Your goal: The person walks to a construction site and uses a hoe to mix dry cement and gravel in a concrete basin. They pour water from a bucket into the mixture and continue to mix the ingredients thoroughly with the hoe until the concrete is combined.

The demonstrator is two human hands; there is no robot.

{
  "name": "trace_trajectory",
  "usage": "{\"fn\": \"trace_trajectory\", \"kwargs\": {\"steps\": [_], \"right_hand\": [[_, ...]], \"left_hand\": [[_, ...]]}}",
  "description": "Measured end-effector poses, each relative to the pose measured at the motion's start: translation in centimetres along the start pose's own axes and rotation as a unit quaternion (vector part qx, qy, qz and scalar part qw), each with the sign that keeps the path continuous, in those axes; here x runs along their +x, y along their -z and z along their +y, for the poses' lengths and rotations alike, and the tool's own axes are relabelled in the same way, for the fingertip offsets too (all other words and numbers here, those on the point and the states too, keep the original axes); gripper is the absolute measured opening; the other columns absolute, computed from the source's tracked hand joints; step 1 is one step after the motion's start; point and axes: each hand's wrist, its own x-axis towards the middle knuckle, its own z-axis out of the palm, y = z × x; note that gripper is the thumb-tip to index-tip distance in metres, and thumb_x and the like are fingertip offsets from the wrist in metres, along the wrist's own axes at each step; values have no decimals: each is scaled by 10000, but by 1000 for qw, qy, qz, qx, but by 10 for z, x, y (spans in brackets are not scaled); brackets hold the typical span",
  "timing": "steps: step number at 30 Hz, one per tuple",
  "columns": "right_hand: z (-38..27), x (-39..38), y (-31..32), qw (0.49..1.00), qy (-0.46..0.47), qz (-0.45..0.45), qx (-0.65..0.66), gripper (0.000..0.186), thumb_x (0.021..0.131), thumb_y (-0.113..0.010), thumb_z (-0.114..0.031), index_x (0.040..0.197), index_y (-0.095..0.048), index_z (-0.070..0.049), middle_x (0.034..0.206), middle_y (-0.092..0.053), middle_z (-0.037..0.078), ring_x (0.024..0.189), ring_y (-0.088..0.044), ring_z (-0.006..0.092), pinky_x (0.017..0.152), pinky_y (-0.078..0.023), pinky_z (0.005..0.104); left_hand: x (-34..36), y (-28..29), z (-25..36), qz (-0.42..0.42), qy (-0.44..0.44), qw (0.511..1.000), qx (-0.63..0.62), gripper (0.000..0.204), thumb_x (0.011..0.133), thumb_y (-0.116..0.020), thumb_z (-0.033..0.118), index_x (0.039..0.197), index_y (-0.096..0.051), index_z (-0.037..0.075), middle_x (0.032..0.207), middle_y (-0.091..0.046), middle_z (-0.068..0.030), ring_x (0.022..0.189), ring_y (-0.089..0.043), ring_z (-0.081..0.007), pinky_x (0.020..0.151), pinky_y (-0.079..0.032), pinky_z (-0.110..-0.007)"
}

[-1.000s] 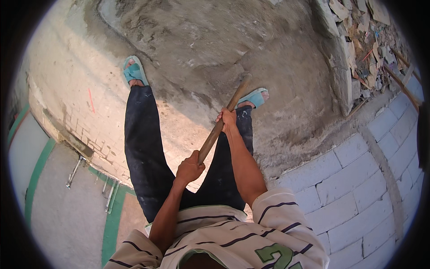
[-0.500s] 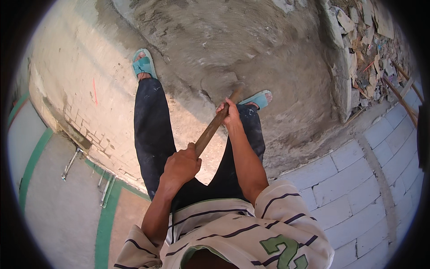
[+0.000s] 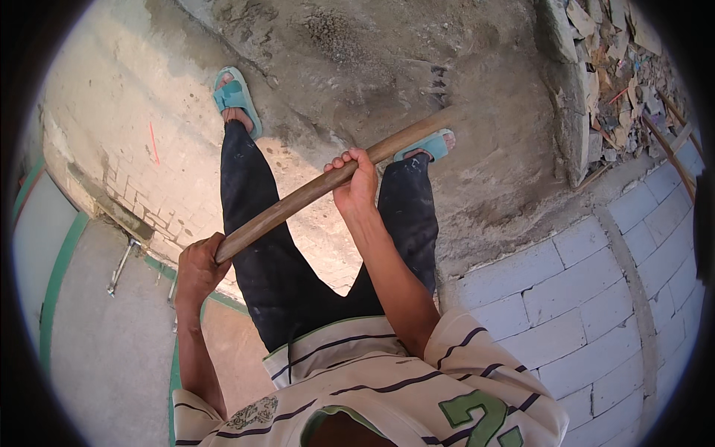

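A long wooden tool handle point(image 3: 287, 208) slants across in front of my legs, its far end up and to the right. My left hand point(image 3: 199, 268) is closed round its near end, out to the left of my left thigh. Farther up, my right hand point(image 3: 356, 185) wraps the shaft from below, fingers curled over it. Past the right sandal point(image 3: 426, 145) the handle fades into the grey-brown ground, and I cannot make out what tool head it carries. Rough wet-looking mortar or soil point(image 3: 357, 67) spreads round that end.
My left foot in a teal sandal point(image 3: 237, 97) stands at the edge of the pale floor point(image 3: 126, 112). Rubble point(image 3: 611, 97) lies behind a concrete edge point(image 3: 573, 141) at far right. White block wall point(image 3: 551, 305) rises at lower right; a metal tap point(image 3: 123, 268) is at left.
My left hand has swung out to the left with the handle's near end. The handle lies flatter, more of it shows, and my right hand has shifted slightly left.
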Motion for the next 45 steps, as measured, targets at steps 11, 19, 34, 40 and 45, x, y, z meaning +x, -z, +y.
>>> {"fn": "trace_trajectory", "kwargs": {"steps": [11, 19, 34, 40, 45], "right_hand": [[-147, 155, 155, 963, 14, 134, -235, 124, 889, -557, -73, 792, -483, -57, 650, -457, 38, 504, -460, 163, 464, -436, 361], [-74, 148, 183, 939, -49, 212, -265, 186, 917, -568, -93, 746, -510, -51, 606, -444, 46, 464, -460, 181, 433, -437, 379], [-68, 138, 159, 941, -234, 107, -217, 189, 927, -494, -83, 740, -473, -82, 591, -427, 30, 498, -440, 173, 503, -446, 353], [18, 61, 44, 981, -156, 113, -18, 210, 846, -561, -76, 685, -437, -128, 589, -420, -16, 500, -419, 130, 526, -446, 309], [121, 14, -97, 994, -111, -11, 20, 145, 884, -609, -82, 780, -507, -84, 695, -507, 46, 685, -535, 214, 758, -507, 407]], "left_hand": [[50, -221, 162, -120, 47, 986, -105, 231, 841, -659, 202, 989, -566, 51, 777, -687, -199, 752, -682, -398, 709, -530, -505], [18, -232, 126, -174, 101, 978, -51, 228, 848, -640, 213, 981, -539, 58, 807, -685, -205, 782, -678, -404, 719, -532, -504], [-5, -113, 184, -144, 127, 978, -78, 206, 883, -568, 195, 957, -581, 3, 778, -689, -245, 775, -697, -425, 741, -558, -516], [-22, 41, 59, -31, 5, 999, 11, 243, 788, -753, 209, 911, -606, 60, 737, -677, -137, 689, -678, -342, 634, -530, -449], [23, 160, -120, 40, 33, 999, 9, 165, 616, -711, 45, 769, -650, 60, 691, -640, -130, 700, -655, -313, 644, -498, -417]]}}
